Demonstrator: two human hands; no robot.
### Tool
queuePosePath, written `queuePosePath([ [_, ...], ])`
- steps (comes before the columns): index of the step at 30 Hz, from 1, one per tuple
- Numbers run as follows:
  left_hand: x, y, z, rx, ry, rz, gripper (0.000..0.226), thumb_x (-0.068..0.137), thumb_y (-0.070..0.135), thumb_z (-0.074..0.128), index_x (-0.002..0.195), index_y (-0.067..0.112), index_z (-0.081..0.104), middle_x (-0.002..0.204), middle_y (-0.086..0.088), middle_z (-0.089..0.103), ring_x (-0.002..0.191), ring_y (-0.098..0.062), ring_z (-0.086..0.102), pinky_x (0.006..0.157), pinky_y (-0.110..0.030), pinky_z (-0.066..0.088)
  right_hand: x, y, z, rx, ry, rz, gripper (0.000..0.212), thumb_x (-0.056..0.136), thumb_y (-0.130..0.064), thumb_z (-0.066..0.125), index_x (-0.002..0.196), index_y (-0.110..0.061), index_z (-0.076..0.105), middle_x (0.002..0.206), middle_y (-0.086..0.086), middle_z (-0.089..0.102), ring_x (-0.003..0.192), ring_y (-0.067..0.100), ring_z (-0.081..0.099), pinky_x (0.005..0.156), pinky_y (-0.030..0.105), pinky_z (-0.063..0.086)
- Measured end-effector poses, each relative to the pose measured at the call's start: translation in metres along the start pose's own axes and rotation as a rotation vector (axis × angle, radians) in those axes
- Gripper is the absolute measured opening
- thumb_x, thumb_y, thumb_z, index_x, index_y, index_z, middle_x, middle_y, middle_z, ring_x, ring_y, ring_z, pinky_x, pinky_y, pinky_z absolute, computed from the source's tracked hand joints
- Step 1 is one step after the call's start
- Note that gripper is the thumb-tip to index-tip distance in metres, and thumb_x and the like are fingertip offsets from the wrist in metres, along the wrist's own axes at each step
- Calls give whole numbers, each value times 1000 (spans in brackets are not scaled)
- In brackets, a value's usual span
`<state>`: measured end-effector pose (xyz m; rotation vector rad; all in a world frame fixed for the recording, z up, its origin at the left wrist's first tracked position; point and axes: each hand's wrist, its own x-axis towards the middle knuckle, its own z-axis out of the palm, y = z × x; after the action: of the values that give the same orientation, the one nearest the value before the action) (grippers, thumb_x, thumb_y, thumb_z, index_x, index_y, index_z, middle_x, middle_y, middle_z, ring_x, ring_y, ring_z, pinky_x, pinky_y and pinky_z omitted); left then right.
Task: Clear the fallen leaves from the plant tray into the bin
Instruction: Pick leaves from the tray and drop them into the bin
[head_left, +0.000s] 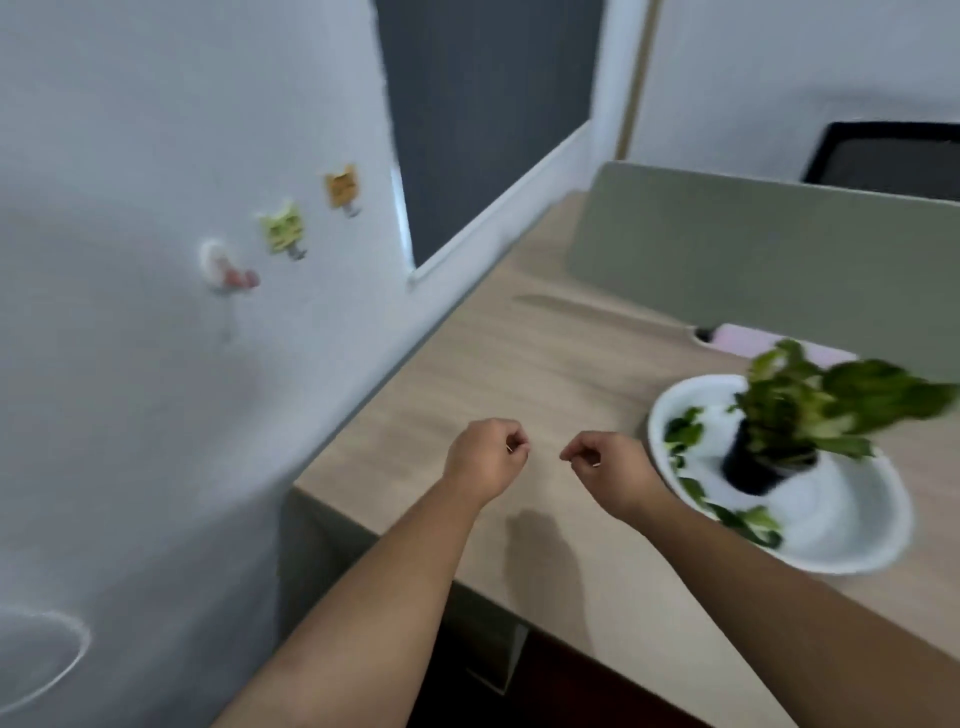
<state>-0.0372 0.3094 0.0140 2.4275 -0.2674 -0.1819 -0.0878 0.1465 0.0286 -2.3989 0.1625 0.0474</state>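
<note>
My left hand (485, 457) and right hand (605, 465) hover, fingers curled in, empty, over the wood-grain desk (519, 364); right, blurred leaves (683, 431) litter the round white tray (857, 540).

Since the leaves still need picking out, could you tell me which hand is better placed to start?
The right hand: it hovers just beside the white tray, near the fallen leaves. The left hand is farther off.
</note>
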Motion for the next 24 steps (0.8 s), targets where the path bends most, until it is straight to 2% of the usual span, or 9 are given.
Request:
queuePosePath([
  [2,7,42,32,29,-96,98,8,81,24,62,83,22,70,91,2,74,86,-17,67,80,-32,55,-19,38,-31,-24,56,79,24,81,-5,52,83,-19,71,75,5,69,57,14,57,52,15,40],
  [7,9,104,93,255,-281,304,21,81,23,63,102,24,66,113,0,64,105,-21,60,90,-34,51,-60,110,-72,-74,111,186,20,79,-4,55,85,-11,73,88,7,73,77,16,60,69,19,39],
  [10,8,121,118,339,-334,368,27,80,22,64,107,24,64,120,1,60,112,-20,56,93,-35,49,-76,144,-87,-105,101,232,21,77,-2,56,89,-10,71,95,8,71,91,23,64,75,21,42],
  [13,9,131,136,423,-388,420,30,82,19,64,111,23,65,120,0,62,111,-22,58,94,-37,50,-88,166,-98,-147,48,241,25,77,-5,59,99,-11,69,105,9,68,100,25,61,87,30,49],
  [20,10,133,151,401,-346,416,22,79,21,68,101,25,71,106,2,70,99,-19,63,86,-34,52,-88,185,-98,-201,-5,179,27,80,-4,55,100,-17,69,106,7,66,101,24,59,88,36,50],
  [24,10,134,153,403,-351,420,21,77,25,70,98,26,72,102,3,71,95,-18,63,80,-32,52,-86,190,-106,-131,-26,174,18,80,-13,59,92,-17,72,98,3,70,90,19,63,84,36,54],
])
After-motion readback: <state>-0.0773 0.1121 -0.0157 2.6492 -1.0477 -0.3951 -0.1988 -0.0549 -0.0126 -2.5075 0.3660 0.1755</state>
